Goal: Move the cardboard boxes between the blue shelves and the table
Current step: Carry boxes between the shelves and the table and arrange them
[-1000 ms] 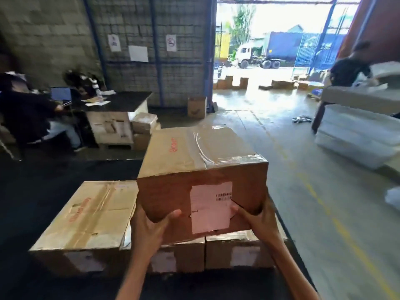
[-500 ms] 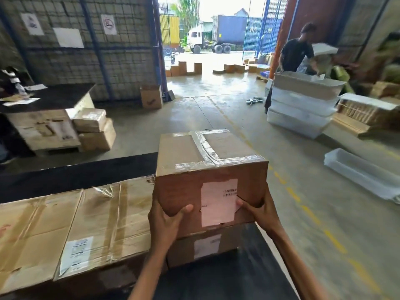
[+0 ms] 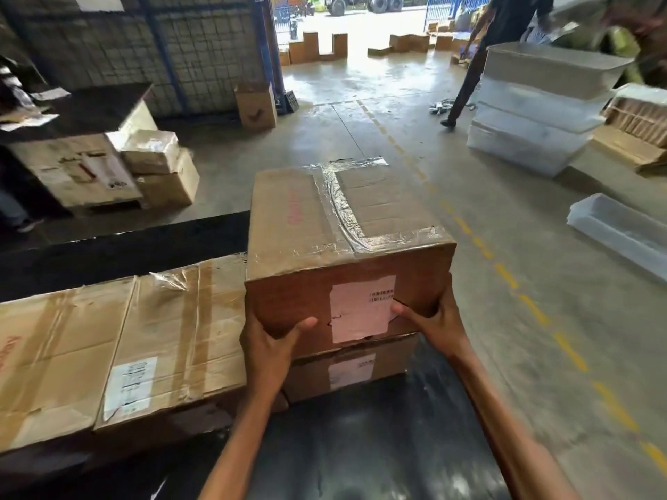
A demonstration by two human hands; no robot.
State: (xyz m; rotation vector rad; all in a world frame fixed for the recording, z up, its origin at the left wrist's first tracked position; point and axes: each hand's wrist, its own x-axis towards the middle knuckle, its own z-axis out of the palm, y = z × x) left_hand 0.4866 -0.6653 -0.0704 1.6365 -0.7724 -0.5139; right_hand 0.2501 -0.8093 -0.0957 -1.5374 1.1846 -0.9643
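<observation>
Left hand (image 3: 269, 350) and right hand (image 3: 431, 319) gripped the box (image 3: 325, 225) by its bottom corners; I needed it level, probably barely clearing the lower box (image 3: 346, 373).

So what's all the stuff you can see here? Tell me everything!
carried box: one, brown, taped, directly over the lower box
lower box: one, brown, on table's right end
flat boxes: two, tan, on table, left of carried box
table: one, black, nearest
white trays: a stack, far right on floor
worker: one, dark clothes, beside the trays
floor line: one, yellow dashes, right of table
left grip: one hand, holds carried box's near left bottom edge
right grip: one hand, holds its near right bottom edge
</observation>
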